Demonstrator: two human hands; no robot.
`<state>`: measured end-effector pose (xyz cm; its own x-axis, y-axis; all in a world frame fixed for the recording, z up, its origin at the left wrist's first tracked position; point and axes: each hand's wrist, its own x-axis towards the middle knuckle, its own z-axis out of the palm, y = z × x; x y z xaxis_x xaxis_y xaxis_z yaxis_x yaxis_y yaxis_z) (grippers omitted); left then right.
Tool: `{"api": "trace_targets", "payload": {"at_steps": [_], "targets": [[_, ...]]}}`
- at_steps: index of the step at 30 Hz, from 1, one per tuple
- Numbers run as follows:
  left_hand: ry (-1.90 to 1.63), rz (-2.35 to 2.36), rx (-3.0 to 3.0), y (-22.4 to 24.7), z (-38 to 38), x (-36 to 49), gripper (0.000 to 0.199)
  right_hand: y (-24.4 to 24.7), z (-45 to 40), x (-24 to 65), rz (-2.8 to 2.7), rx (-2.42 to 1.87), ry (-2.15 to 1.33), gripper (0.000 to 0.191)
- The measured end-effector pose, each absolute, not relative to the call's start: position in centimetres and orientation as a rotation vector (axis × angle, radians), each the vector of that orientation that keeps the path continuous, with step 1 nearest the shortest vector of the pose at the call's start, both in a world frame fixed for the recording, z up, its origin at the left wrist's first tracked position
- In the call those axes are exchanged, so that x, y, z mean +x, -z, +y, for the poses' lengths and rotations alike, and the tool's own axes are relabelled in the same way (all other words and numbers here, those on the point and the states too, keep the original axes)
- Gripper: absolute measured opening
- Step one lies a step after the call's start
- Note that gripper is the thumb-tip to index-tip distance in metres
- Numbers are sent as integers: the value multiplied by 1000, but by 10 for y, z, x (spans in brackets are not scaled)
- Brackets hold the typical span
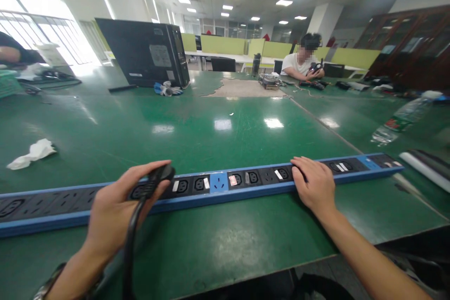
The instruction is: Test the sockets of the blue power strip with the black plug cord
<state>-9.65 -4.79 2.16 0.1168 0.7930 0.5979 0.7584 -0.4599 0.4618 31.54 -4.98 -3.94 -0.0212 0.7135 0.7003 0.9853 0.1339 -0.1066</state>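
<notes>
A long blue power strip (197, 200) with black sockets and a few blue ones lies across the green table. My left hand (117, 201) is closed around a black power plug (160, 177), held just above the strip's left half. Its thick black cord (130, 243) hangs down toward the front edge. Farther right, my right hand (314, 183) rests on the strip, fingers bent over its far edge and gripping it. The sockets beneath both hands are partly hidden.
A black computer case (140, 54) stands at the back left, with work gloves (168, 88) beside it. Crumpled tissue (33, 153) lies left. A plastic bottle (404, 119) is at the right. Across the green table (197, 126), another person (302, 63) handles a dark object.
</notes>
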Motion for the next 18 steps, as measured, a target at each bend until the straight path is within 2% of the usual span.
{"api": "trace_targets", "payload": {"at_steps": [3,7,18], "targets": [[-1155,1328,2404,-26,-40,-55,33,39,-50,315,-1784,-1629,575,30],[-1102,1269,2445,-21,-27,-19,29,39,-50,315,-1790,-1612,578,30],[-990,1282,2479,-18,-27,-21,30,37,-49,313,-1763,-1610,568,30]]}}
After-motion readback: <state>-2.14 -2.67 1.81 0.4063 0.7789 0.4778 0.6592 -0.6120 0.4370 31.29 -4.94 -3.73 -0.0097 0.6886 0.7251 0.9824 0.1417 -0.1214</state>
